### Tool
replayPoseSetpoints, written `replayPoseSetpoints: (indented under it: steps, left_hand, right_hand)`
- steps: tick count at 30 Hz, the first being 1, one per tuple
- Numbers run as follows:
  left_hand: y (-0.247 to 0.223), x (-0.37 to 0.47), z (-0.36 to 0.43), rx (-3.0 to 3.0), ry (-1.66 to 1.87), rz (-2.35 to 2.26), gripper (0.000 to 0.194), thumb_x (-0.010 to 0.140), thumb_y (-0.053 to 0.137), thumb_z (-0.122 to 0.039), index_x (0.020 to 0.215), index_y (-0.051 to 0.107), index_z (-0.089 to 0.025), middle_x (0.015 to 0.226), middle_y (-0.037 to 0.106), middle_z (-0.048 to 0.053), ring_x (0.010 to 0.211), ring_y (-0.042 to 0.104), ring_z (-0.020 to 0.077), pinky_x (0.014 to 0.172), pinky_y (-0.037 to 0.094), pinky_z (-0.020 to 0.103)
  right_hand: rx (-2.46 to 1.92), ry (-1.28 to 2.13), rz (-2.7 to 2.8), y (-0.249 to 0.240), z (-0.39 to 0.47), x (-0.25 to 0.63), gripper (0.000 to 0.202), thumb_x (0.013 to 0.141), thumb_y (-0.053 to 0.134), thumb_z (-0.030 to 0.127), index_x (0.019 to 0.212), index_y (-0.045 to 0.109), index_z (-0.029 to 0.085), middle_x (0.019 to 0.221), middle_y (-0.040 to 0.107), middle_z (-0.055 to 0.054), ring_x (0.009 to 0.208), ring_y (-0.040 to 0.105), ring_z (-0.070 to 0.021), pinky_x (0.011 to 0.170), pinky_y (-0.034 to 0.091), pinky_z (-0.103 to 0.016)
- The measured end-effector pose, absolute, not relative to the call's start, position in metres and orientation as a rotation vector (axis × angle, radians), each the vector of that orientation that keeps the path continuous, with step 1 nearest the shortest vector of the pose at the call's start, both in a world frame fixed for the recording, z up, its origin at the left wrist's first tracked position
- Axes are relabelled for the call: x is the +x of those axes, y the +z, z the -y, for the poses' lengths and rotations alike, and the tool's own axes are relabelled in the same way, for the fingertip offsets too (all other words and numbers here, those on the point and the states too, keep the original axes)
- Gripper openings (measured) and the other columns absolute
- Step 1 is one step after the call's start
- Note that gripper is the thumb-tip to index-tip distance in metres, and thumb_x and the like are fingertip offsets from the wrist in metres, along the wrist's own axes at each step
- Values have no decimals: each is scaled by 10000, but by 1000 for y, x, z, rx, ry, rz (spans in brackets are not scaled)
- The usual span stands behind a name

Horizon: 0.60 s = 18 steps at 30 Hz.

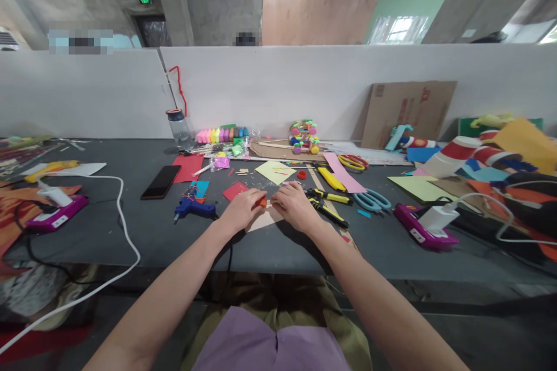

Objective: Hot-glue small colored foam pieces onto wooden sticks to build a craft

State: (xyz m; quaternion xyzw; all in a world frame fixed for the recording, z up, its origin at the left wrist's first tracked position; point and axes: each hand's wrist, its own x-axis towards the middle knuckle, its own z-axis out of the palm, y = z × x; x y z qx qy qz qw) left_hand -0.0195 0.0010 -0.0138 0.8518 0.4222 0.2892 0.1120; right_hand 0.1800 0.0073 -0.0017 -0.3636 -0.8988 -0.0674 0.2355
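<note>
My left hand (243, 208) is closed with its fingertips round a small orange piece (261, 202), whose kind I cannot make out. Close beside it, my right hand (296, 207) has its fingers curled together, and whatever is in them is hidden. Both hands rest over a pale tan sheet (264, 219) near the table's front. To the left lies a blue glue gun (195, 207), and a red paper piece (235, 191) sits just behind my left hand. Yellow-and-black pliers (327, 210) lie right of my right hand. Behind the hands is a pale yellow sheet (275, 171) with small sticks on it.
A phone (161, 182) and a clear bottle (178, 127) stand to the left. Blue-handled scissors (373, 201) and a yellow cutter (331, 178) lie right. Purple power strips (58, 214) with cables flank both sides. Colourful clay, a beaded model (303, 137) and cardboard (407, 113) line the back partition.
</note>
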Motion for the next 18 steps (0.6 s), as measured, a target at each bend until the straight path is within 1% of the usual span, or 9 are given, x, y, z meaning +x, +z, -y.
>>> replayPoseSetpoints:
  steps: [8, 14, 18]
  left_hand:
    - [-13, -19, -1, 2454, 849, -1238, 354, 851, 544, -228, 1200, 568, -177, 1169, 627, 95, 1072, 587, 216, 951, 451, 363]
    - [-13, -19, 0, 2443, 858, -1241, 339, 843, 563, -242, 1171, 585, -161, 1157, 640, 97, 1067, 589, 214, 943, 451, 341]
    - [-13, -19, 0, 2435, 857, -1241, 342, 834, 577, -239, 1164, 590, -151, 1142, 646, 100, 1053, 595, 217, 929, 454, 338]
  right_hand:
    - [-969, -141, 2443, -3, -8, 180, 93, 846, 523, 141, 820, 599, 186, 841, 652, -55, 794, 537, -187, 941, 284, -377]
    - [-965, -130, 2431, -4, -8, 180, 101, 852, 516, 137, 819, 599, 185, 818, 652, -53, 810, 552, -191, 961, 279, -381]
    - [-978, -125, 2425, -5, -8, 180, 85, 854, 531, 163, 825, 608, 182, 808, 653, -58, 802, 548, -198, 950, 286, -394]
